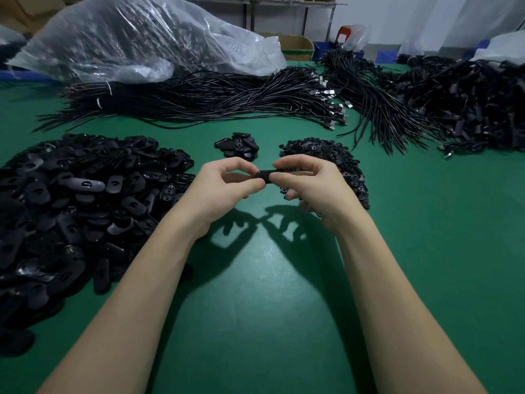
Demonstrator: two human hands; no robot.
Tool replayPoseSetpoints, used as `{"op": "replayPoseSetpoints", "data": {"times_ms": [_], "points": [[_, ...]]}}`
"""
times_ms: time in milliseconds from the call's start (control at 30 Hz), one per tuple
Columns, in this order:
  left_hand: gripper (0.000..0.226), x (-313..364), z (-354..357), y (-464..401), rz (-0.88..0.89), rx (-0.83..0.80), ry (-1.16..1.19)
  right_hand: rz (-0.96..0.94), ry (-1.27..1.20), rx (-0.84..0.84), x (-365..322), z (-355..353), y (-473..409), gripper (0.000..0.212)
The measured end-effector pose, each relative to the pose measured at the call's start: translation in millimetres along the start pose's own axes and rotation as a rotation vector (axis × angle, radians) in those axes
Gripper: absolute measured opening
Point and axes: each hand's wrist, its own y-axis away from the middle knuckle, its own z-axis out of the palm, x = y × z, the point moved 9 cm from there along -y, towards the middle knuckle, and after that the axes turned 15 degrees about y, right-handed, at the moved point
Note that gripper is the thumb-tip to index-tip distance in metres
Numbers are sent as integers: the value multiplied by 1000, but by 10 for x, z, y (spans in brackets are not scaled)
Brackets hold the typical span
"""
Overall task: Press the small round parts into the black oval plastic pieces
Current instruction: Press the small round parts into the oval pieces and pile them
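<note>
Above the green table, my left hand [227, 184] and my right hand [308, 184] meet around one black oval piece [262, 175]. Both hands pinch it between thumb and fingers, one at each end. Whether a small round part sits in it is hidden by my fingers. A big heap of black oval pieces [79, 200] lies at the left. A heap of small round parts [321, 150] lies behind and under my right hand. A small group of oval pieces [237, 145] sits just beyond my hands.
Bundles of black cables [213, 100] stretch across the back of the green table [270, 294], with more tangled cables [460, 109] at the right. A large clear plastic bag [136, 38] lies at the back left. A cardboard box [295, 46] stands behind.
</note>
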Motion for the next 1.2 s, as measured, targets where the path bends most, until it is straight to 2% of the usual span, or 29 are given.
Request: {"op": "replayPoseSetpoints", "data": {"times_ms": [100, 300, 400, 600, 833, 1200], "points": [[7, -15, -12, 7, -27, -17, 10, 53, -56, -112, 57, 71, 13, 13], [11, -34, 7, 7, -84, -53, 117, 121, -217, -204, 103, 125, 7, 8], [12, -34, 47, 20, -88, -96, 119, 112, -234, -236, 92, 143, 7, 10], [7, -43, 32, 1, -75, -50, 101, 33, -189, -267, 46, 116, 15, 11], [6, -32, 17, -9, -47, -29, 74, -56, 57, -89, -39, -22, -17, 6], [2, 13, -42, -46, 24, -7, 17, -155, 127, -23, -100, -11, -46, 7]]}}
